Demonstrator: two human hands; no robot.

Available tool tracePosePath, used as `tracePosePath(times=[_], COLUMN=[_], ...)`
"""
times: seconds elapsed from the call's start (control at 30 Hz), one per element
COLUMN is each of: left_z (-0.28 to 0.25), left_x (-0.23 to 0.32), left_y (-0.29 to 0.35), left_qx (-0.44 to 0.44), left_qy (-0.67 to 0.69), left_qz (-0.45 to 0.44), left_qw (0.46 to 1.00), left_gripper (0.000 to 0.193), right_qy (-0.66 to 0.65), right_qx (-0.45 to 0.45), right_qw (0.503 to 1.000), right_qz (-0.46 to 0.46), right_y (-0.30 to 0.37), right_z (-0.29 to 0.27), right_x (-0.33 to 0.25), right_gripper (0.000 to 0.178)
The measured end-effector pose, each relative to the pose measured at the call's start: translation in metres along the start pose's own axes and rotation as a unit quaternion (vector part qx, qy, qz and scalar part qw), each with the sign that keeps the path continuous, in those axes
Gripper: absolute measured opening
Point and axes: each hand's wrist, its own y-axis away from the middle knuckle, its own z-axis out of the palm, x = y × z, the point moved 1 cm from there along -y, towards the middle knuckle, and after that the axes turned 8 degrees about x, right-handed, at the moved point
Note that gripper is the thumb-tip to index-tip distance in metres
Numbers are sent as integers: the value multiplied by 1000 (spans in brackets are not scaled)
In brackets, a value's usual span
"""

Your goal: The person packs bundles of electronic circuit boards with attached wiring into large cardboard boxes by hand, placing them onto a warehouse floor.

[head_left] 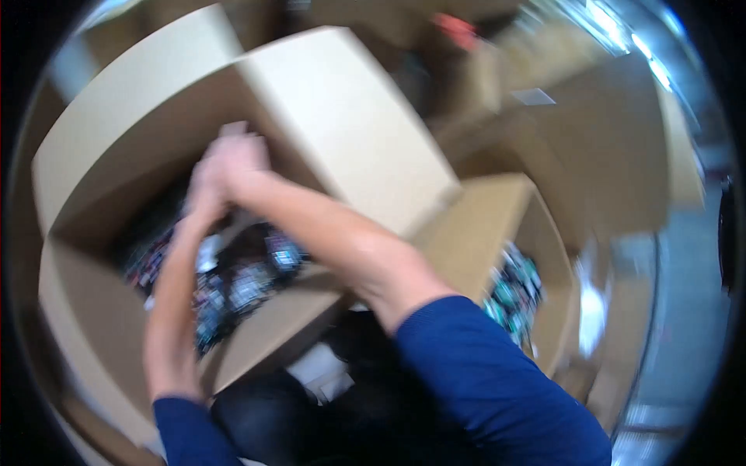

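Both my arms reach into a large open cardboard box (101, 303) at the left. Close together above its inside are my left hand (205, 190) and my right hand (244, 160), the right partly covering the left. Motion smears the fingers of both, so whether they grip anything is unclear. A small pale patch shows at their far end, too blurred to name. Below the hands, a heap of small, dark and shiny mixed-colour packages (245, 291) lies in the box.
Wide flaps (346, 116) stand out from the box's far and right sides. To the right, another open carton (556, 311) holds small green, white and dark items (513, 291). More cardboard (598, 147) stands behind it. Grey floor (691, 311) runs along the far right.
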Motion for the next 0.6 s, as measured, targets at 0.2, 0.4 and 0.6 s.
tracePosePath(times=[0.2,0.4,0.6], left_z=[-108,-165,-171], left_x=[79,127,232], left_y=[105,193,279], left_qx=[-144,-133,-93], left_qy=[-66,19,33], left_qz=[26,-128,-90], left_qw=[987,983,991], left_gripper=[35,43,43], right_qy=[-153,-326,-31], right_qx=[30,182,85], right_qw=[969,928,889], right_qz=[-194,-3,448], right_y=[143,409,635], right_z=[-160,-268,-240], right_x=[1,204,466], right_gripper=[23,34,37])
